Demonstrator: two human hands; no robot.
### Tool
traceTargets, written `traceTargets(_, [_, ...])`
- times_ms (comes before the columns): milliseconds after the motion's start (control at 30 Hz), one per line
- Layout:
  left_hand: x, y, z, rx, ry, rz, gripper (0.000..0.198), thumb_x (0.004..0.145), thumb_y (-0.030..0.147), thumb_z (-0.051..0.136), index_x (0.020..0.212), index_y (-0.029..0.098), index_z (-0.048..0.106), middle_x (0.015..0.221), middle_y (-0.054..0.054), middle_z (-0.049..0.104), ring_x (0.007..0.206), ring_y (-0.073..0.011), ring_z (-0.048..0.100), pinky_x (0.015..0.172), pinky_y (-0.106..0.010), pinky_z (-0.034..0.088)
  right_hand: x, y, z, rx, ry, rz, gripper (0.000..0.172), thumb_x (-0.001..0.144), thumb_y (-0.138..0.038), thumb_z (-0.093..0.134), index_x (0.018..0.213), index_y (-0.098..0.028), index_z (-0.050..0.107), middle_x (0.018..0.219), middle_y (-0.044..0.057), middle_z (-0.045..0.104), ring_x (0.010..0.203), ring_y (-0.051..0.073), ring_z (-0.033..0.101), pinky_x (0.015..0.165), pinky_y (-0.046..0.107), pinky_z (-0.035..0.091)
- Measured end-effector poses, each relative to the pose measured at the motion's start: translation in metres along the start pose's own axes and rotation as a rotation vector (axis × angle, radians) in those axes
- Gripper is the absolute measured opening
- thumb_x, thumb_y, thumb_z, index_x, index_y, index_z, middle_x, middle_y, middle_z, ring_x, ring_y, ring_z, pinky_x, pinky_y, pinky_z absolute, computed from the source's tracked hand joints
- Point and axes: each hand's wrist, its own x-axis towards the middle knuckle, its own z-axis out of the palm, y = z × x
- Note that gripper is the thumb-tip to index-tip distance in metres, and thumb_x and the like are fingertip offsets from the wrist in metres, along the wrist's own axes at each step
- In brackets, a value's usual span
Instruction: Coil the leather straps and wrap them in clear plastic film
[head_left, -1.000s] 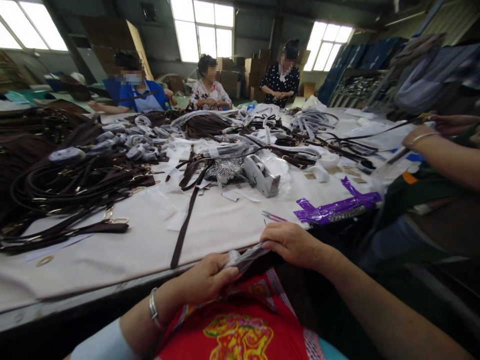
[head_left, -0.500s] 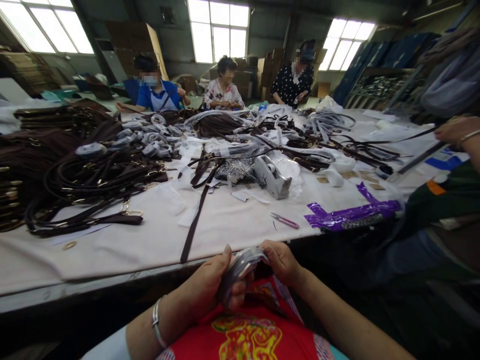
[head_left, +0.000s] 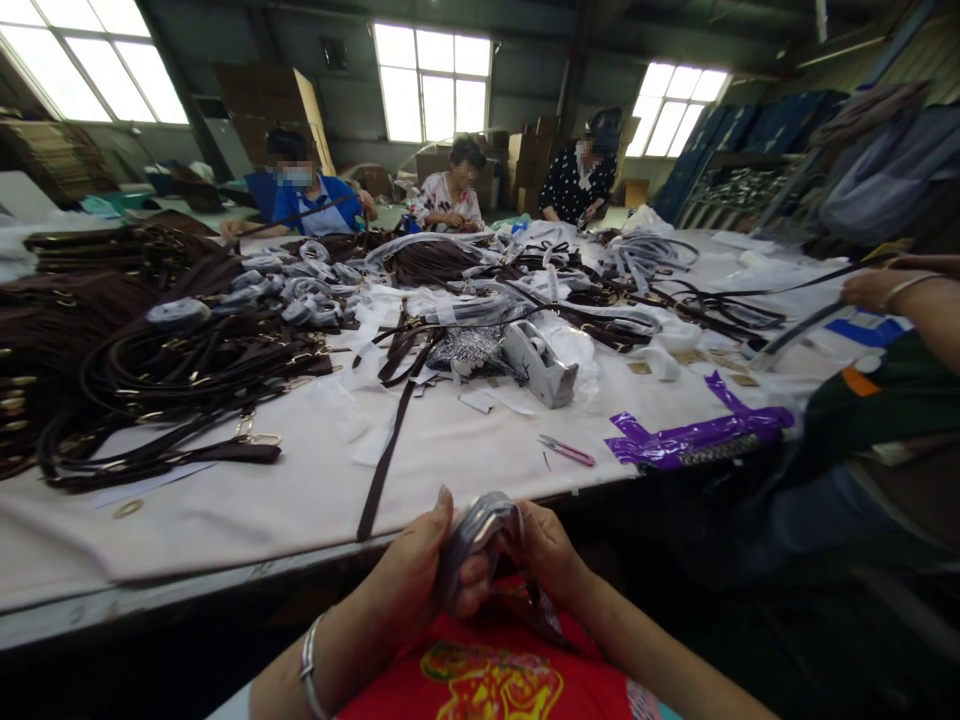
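Observation:
A coiled strap (head_left: 480,525), wrapped in a pale greyish film, is between my two hands just past the table's front edge. My left hand (head_left: 420,560) is closed around the coil's left side, with its thumb up and fingertips showing inside the loop. My right hand (head_left: 547,550) is closed on the coil's right side, its fingers partly hidden behind the strap. Below the hands is a red cloth with a yellow print (head_left: 487,680). On the table nearby lie a dark flat strap (head_left: 386,465) and pink-handled thread snips (head_left: 568,450).
A tape dispenser (head_left: 540,365) stands mid-table beside a purple-taped bundle (head_left: 701,437). Brown straps with metal buckles (head_left: 180,370) pile up at left, near wrapped coils (head_left: 300,285). Several people sit or stand across the table; a co-worker's hand (head_left: 874,290) holds a strap at right.
My right hand has moved slightly down and left, closer to my left hand, turning the coil a little. The view has shifted slightly. The co-worker's hand at right has moved slightly left.

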Motion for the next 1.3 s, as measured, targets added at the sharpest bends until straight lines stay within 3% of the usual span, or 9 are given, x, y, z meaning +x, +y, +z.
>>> traceTargets(167, [0.010,0.025,-0.019,0.310,0.285,0.234,0.057,0.090,0.065,0.052,0.077,0.011,0.065,0.052,0.000,0.053,0.045,-0.0094,0.043,0.045,-0.022,0.029,-0.007,-0.053,-0.032,-0.392,-0.140,-0.230,0.048,0.090,-0.062,0.057,0.077,-0.016,0.063,0.064,0.000,0.056,0.060,0.013,0.048,0.058,0.025,0.036])
traceTargets(300, [0.010,0.056,-0.034,0.030,0.348,0.489,0.043,0.086,0.052,0.068,0.091,0.010,0.065,0.056,0.005,0.047,0.054,-0.0093,0.048,0.052,-0.020,0.039,-0.027,-0.089,-0.056,-0.943,-0.260,-0.367,0.026,0.092,-0.041,0.062,0.084,-0.017,0.066,0.077,0.004,0.065,0.071,0.017,0.057,0.069,0.029,0.040])
traceTargets(400, [0.005,0.070,-0.039,-0.240,0.276,0.462,0.039,0.083,0.045,0.075,0.089,0.008,0.064,0.056,0.008,0.039,0.050,-0.0058,0.043,0.049,-0.017,0.038,-0.042,-0.090,-0.068,-1.152,-0.347,-0.198,0.014,0.088,-0.030,0.065,0.081,-0.019,0.065,0.078,0.003,0.066,0.071,0.017,0.058,0.066,0.029,0.040])
traceTargets(667, [0.009,0.036,0.000,-0.010,-0.222,0.048,0.045,0.086,0.055,0.065,0.084,0.010,0.066,0.050,0.008,0.033,0.041,-0.0064,0.031,0.043,-0.020,0.026,-0.015,-0.093,-0.039,-0.633,-0.091,-0.373,0.059,0.099,-0.061,0.037,0.137,-0.019,0.052,0.136,0.016,0.057,0.125,0.028,0.052,0.104,0.041,0.042])
traceTargets(767, [0.006,0.034,0.011,0.424,-0.291,0.038,0.059,0.093,0.064,0.047,0.071,0.012,0.065,0.051,0.000,0.048,0.045,-0.0099,0.042,0.047,-0.025,0.029,0.000,-0.098,-0.018,-0.447,-0.313,-0.237,0.073,0.095,-0.073,0.026,0.119,-0.015,0.064,0.098,0.011,0.069,0.089,0.022,0.063,0.081,0.034,0.051])
traceTargets(900, [0.010,0.049,-0.011,0.659,0.099,0.215,0.057,0.093,0.061,0.050,0.072,0.011,0.068,0.060,-0.006,0.063,0.054,-0.0130,0.053,0.053,-0.024,0.038,-0.015,-0.094,-0.025,-0.420,-0.288,-0.080,0.062,0.089,-0.072,0.048,0.079,-0.013,0.065,0.061,-0.001,0.052,0.057,0.012,0.044,0.052,0.023,0.036])
traceTargets(1033, [0.016,0.063,-0.041,0.058,0.419,0.451,0.034,0.088,0.046,0.067,0.088,0.011,0.066,0.064,-0.001,0.060,0.058,-0.0121,0.056,0.057,-0.022,0.045,-0.042,-0.093,-0.062,-0.662,-0.314,0.001,0.044,0.092,-0.048,0.057,0.066,-0.014,0.063,0.060,-0.002,0.050,0.059,0.011,0.043,0.055,0.023,0.034])
traceTargets(1167, [0.012,0.057,-0.024,-0.075,0.104,0.323,0.034,0.087,0.044,0.068,0.083,0.010,0.065,0.055,0.004,0.046,0.049,-0.0093,0.049,0.050,-0.020,0.039,-0.047,-0.104,-0.071,-0.761,-0.535,0.043,0.026,0.084,-0.041,0.069,0.095,-0.018,0.075,0.091,0.004,0.070,0.082,0.020,0.063,0.077,0.028,0.049])
traceTargets(1300, [0.008,0.043,0.012,0.378,-0.214,0.089,0.048,0.093,0.053,0.056,0.070,0.012,0.063,0.057,-0.003,0.057,0.050,-0.0105,0.048,0.052,-0.023,0.035,-0.026,-0.118,-0.042,-0.663,-0.313,-0.170,0.070,0.083,-0.051,0.068,0.142,-0.019,0.051,0.144,0.015,0.053,0.128,0.032,0.051,0.110,0.045,0.038])
